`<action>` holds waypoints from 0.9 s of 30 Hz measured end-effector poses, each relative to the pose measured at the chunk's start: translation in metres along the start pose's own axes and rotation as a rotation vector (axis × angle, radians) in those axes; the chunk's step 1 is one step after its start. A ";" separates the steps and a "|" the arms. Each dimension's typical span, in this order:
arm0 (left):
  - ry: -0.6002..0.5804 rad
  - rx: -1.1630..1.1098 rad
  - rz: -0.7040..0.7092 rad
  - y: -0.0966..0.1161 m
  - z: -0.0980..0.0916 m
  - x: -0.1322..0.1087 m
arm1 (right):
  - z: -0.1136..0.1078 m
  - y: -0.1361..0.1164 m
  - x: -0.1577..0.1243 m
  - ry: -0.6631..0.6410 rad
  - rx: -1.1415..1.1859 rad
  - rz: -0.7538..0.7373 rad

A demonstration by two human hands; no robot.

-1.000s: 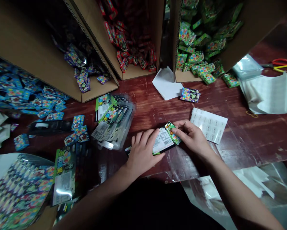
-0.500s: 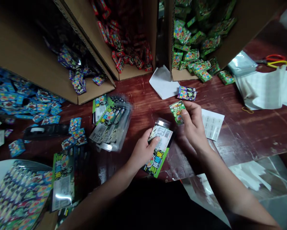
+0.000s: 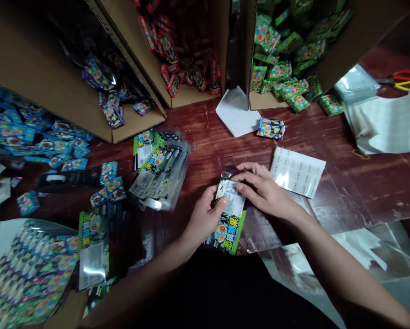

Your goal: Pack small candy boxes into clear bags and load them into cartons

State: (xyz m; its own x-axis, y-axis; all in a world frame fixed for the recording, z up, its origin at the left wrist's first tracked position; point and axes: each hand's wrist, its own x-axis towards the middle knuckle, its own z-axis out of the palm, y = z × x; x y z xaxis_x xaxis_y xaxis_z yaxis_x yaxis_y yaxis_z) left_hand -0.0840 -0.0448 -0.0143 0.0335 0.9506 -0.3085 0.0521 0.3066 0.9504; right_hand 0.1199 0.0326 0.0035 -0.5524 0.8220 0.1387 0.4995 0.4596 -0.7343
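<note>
My left hand (image 3: 207,211) grips the left side of a clear plastic package (image 3: 229,228) with a black and green printed card and a white label, thumb on the label. The fingers of my right hand (image 3: 261,187) are bent over the package's clear top end, pressing on it. No green candy packet shows at the right hand; whether one is under the fingers or inside is hidden. Right of the hands lies a white sticker sheet (image 3: 299,173). Beyond them are purple candy packets (image 3: 271,128) beside a white paper (image 3: 237,112).
Cardboard boxes hold red packets (image 3: 191,75), green packets (image 3: 282,71) and purple packets (image 3: 112,107). Left are a pile of flat packages (image 3: 162,171), blue packets (image 3: 112,188) and a black tape-like holder (image 3: 69,179). Scissors (image 3: 405,80) and papers (image 3: 386,121) lie at the right.
My right hand has moved left and down onto the package's top end, and the green candy packet it held is out of sight. The left hand keeps its hold; the view has shifted slightly.
</note>
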 end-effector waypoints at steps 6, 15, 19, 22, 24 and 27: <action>-0.054 0.033 0.079 0.005 -0.020 -0.006 | 0.046 -0.006 -0.029 0.265 0.534 0.225; -0.059 0.177 0.182 0.015 -0.037 0.008 | 0.054 -0.014 -0.041 0.265 0.629 0.338; -0.003 0.011 0.120 0.019 -0.031 0.013 | 0.049 -0.013 -0.040 0.338 0.581 0.270; -0.053 0.083 0.094 0.023 -0.031 0.014 | 0.043 -0.011 -0.040 0.287 0.579 0.254; -0.104 0.158 0.094 0.026 -0.033 0.016 | 0.037 -0.012 -0.040 0.203 0.532 0.238; -0.146 0.202 0.077 0.033 -0.030 0.023 | 0.029 -0.015 -0.037 0.169 0.549 0.323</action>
State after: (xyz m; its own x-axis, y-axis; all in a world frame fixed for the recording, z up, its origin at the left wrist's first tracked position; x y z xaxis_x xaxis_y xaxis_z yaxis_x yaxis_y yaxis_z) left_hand -0.1117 -0.0118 0.0115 0.1882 0.9494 -0.2516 0.2419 0.2035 0.9487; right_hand 0.1141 -0.0145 -0.0101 -0.2970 0.9518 -0.0763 0.1846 -0.0211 -0.9826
